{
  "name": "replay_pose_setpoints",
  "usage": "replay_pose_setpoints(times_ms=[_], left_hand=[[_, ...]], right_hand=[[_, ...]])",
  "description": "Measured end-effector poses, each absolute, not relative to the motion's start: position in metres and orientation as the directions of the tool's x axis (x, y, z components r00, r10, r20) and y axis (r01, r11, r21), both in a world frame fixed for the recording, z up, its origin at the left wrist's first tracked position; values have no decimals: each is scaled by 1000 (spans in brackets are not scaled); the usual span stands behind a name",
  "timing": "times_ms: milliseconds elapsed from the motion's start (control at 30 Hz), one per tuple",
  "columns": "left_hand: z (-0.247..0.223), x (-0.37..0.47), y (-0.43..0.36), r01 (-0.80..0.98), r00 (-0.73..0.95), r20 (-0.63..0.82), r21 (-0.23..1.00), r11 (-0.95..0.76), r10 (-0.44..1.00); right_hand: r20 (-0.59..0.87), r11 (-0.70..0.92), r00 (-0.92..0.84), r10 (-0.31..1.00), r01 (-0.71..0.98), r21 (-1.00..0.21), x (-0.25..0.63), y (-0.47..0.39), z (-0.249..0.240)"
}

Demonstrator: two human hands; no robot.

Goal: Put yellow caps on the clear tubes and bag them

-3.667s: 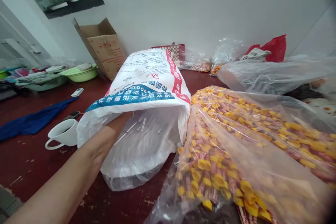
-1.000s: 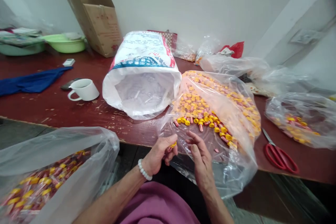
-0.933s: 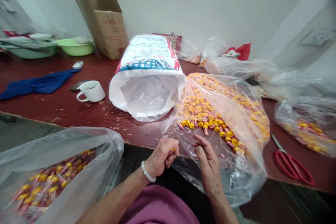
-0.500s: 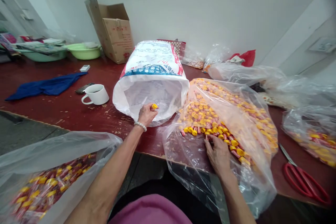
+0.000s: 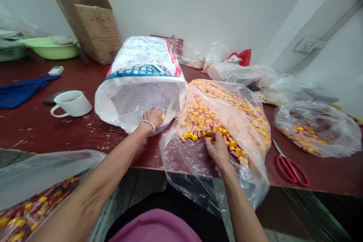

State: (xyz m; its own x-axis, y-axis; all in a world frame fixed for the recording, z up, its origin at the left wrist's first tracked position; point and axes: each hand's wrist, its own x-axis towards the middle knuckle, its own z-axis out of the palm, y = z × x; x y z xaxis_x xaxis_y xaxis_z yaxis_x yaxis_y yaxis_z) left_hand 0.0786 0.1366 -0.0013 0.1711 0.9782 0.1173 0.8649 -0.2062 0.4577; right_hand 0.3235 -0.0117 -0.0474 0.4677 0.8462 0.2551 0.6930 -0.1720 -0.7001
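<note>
Yellow-capped tubes (image 5: 202,116) lie at mixed angles in the clear bag (image 5: 188,159), centre-right of the frame, touching the nearer right hand (image 5: 217,148), whose grip I can't make out, while the left hand (image 5: 153,116) closes on another tube (image 5: 163,116) at the white sack (image 5: 141,56).

The clear bag (image 5: 181,159) is glossy plastic, the tabletop (image 5: 85,132) scuffed, the mug (image 5: 76,106) smooth, the box (image 5: 98,30) matt cardboard.

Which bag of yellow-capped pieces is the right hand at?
The middle bag, beside the white sack: the right hand is at its pieces, neither at the others.
</note>
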Motion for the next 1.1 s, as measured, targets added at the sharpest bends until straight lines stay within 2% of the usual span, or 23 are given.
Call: replay_pose_setpoints(times_ms=[100, 167, 200, 267, 333, 400, 467, 633, 733, 800, 867, 933, 967, 1033, 1100], left_hand=[[12, 72, 117, 823, 119, 177, 533, -197, 977], [20, 69, 93, 713, 100, 179, 673, -196, 979], [22, 69, 79, 578, 102, 150, 796, -181, 983], [26, 69, 49, 158, 167, 34, 986, -61, 985], [26, 70, 20, -196, 299, -89, 969, 153, 950], [23, 70, -3, -298, 399, -180, 902, 313, 899], [19, 69, -19, -322, 460, -219, 863, 391, 861], [10, 65, -41, -284, 608, -196, 851, 442, 769], [10, 64, -47, -298, 684, -199, 803, 517, 702], [10, 64, -48, -317, 697, -202, 774, 548, 688], [11, 64, -49, -326, 691, -221, 754, 570, 689], [11, 64, -51, -338, 682, -240, 735, 588, 691], [10, 65, -51, -345, 680, -243, 727, 594, 692], [10, 66, -53, -359, 686, -236, 713, 602, 688], [9, 66, -54, -357, 705, -233, 700, 618, 670]], right_hand=[[226, -93, 478, 849, 556, -826, 311, -28, -35], [189, 19, 491, 851, 330, -944, 291, -41, -21], [168, 87, 496, 852, 181, -980, 278, -46, -13], [148, 181, 513, 845, -15, -983, 253, -55, 3], [160, 243, 540, 827, -85, -966, 231, -60, 14], [178, 278, 557, 812, -100, -955, 217, -62, 19], [194, 289, 549, 813, -90, -953, 210, -64, 20], [219, 261, 457, 862, -31, -965, 211, -72, 21], [297, 255, 252, 921, 187, -949, 218, -79, 25], [414, 340, 87, 906, 432, -835, 222, -84, 25], [526, 445, -58, 848, 617, -650, 222, -86, 21], [589, 488, -121, 799, 703, -518, 218, -87, 15], [593, 473, -110, 798, 724, -502, 215, -87, 13], [542, 405, -49, 839, 721, -562, 209, -87, 11], [431, 335, -10, 902, 646, -686, 205, -86, 13]])
